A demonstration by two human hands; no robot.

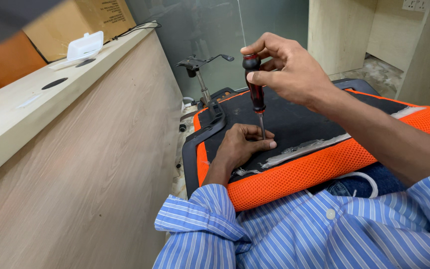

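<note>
Fingers of the right hand (287, 69) close around the top of a screwdriver (256, 84), thumb and fingertips wrapped about the dark red and black handle, so this grip is shut on the tool. The screwdriver stands nearly upright, its thin metal shaft running down to the black underside of a seat cushion (294, 119). The left hand (242, 144) lies flat-knuckled on that black surface, fingers curled and pressed together right at the shaft's tip; whether they pinch a screw or only steady the tip cannot be told, as the point of contact is hidden by the fingers.

The seat cushion rests upside down across the person's lap, its orange mesh edge (314, 172) facing the camera, with a strip of torn pale material running along the seam just beside the left hand. A black plastic armrest bracket (210, 130) lies against the cushion's far left edge. Both forearms come out of blue striped shirt sleeves (210, 219).

To the left rises a pale wooden desk panel (75, 164), its top carrying a white plastic box (84, 46) and a cardboard carton (83, 17). Beyond the cushion, on the floor, stands a chair base mechanism (200, 67) with a lever, in front of a grey-green wall.
</note>
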